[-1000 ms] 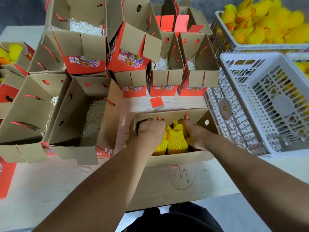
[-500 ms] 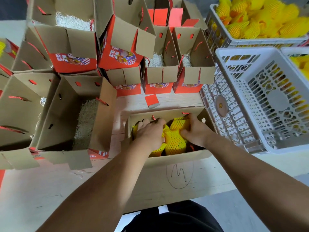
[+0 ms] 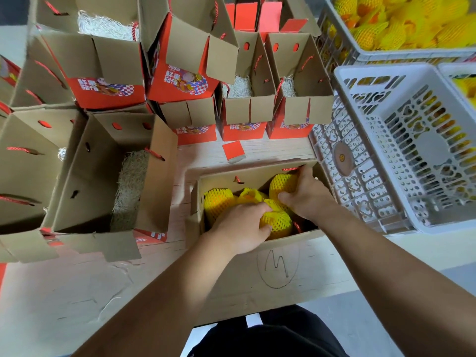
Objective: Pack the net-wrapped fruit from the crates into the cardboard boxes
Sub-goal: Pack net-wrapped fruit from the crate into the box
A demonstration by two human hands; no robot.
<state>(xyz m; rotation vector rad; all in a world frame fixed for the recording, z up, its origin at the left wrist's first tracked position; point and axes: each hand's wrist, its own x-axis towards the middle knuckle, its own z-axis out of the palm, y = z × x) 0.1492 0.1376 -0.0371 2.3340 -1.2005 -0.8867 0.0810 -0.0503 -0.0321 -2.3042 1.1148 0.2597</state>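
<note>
Both hands (image 3: 240,225) on upright net-wrapped fruit (image 3: 277,222)

A fruit-packing workshop: branded gift boxes (image 3: 108,73), plastic crates (image 3: 401,140) of netted fruit (image 3: 401,21).

Fruit crate (image 3: 334,45) cut off by top-right edge

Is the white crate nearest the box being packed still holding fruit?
No: the nearest white crate shows only its bare perforated floor, while the net-wrapped fruit sits in the crate behind it.
</note>
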